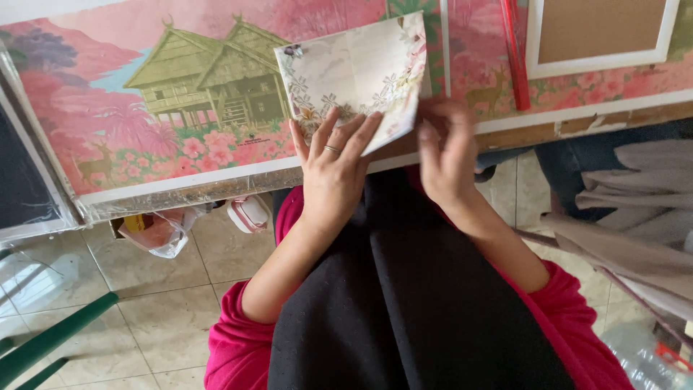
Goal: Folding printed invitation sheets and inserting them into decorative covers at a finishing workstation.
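the folded floral paper (361, 76) lies on the table edge (216, 189), over the pink printed tablecloth (144, 108). i judge it light, thin and easily creased (best pinched at a folded edge). my left hand (333, 170) presses flat on its lower edge, fingers spread. my right hand (447, 155) is blurred, fingers curled at the lower right corner; i cannot tell its grip.

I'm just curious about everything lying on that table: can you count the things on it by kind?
Cream paper sheet with floral border, folded, under both hands' fingers: 1
Pink landscape table covering with wooden houses: 1
White-framed brown cork board: 1
Red stick-like strip: 1
Total: 4
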